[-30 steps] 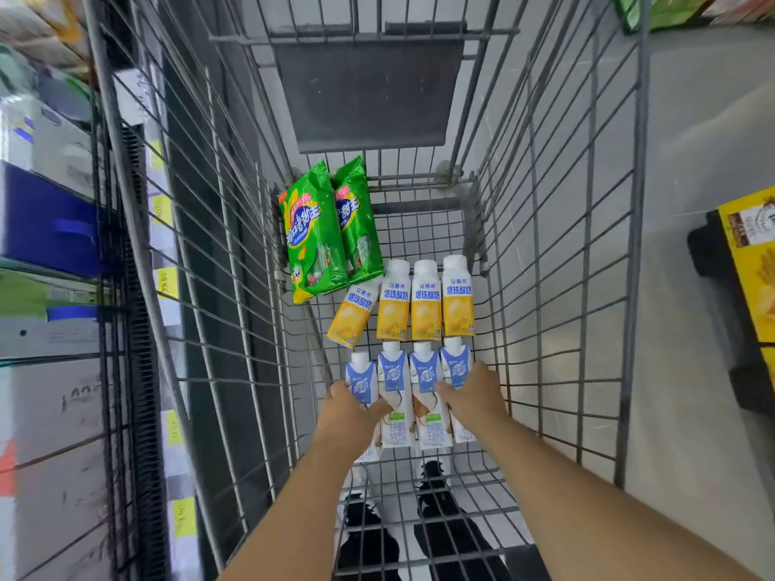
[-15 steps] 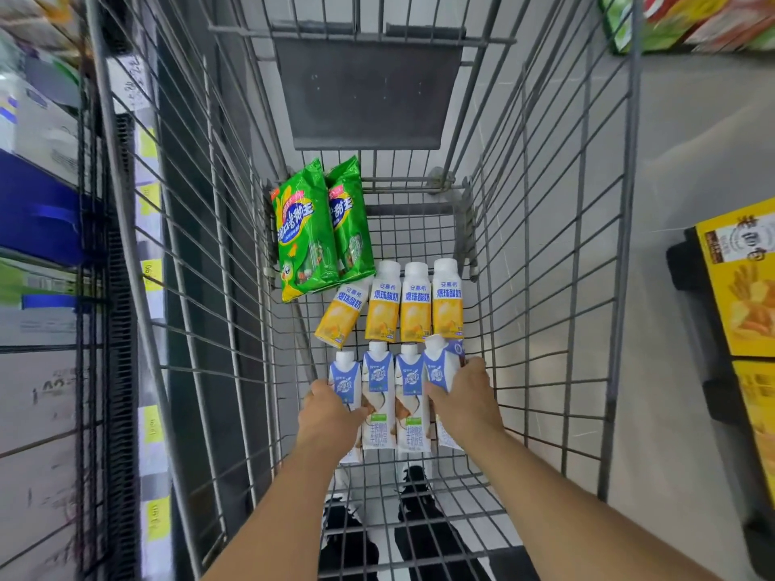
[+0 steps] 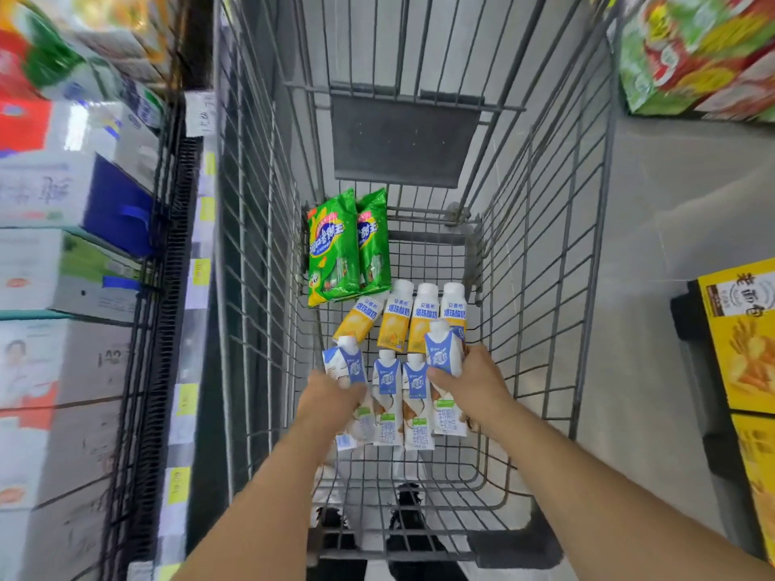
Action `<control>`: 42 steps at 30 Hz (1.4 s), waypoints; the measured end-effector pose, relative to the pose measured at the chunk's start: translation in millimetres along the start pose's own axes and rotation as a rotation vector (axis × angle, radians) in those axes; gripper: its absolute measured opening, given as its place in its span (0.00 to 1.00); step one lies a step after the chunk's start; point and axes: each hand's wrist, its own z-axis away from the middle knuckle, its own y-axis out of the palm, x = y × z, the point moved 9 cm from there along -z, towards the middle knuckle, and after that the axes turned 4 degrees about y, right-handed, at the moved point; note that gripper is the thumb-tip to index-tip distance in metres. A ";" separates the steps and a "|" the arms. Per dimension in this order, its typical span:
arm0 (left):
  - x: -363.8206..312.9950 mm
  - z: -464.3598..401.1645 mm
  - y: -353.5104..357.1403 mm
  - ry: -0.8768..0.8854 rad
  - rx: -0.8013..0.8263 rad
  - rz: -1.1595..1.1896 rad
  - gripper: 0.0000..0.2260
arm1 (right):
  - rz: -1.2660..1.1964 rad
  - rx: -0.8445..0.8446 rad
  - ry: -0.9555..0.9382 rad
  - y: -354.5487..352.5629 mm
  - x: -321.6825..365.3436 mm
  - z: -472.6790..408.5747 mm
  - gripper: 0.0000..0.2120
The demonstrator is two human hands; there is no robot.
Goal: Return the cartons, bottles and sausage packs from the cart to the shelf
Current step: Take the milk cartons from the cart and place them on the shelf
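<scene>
Inside the wire cart (image 3: 541, 262) lie two green sausage packs (image 3: 346, 245), several yellow-and-white bottles (image 3: 396, 320) and blue-and-white cartons. My left hand (image 3: 331, 398) grips the leftmost carton (image 3: 346, 362), which is tilted and lifted off the cart floor. My right hand (image 3: 469, 381) grips the rightmost carton (image 3: 442, 350), raised above the bottles. Two more cartons (image 3: 402, 400) lie flat between my hands.
A shelf (image 3: 167, 245) with boxed goods and yellow price tags stands close on the left of the cart. Yellow boxes (image 3: 742, 337) sit on the floor at the right, and colourful packs (image 3: 696, 48) at the top right. My shoes show under the cart's near end.
Both hands closed on the outer cartons and lifted them off the cart floor. The view tilted and moved closer to the shelf on the left.
</scene>
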 end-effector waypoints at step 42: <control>140.2 638.7 -466.9 0.804 -0.640 0.607 0.15 | 0.147 0.598 -1.131 57.3 325.0 687.7 0.24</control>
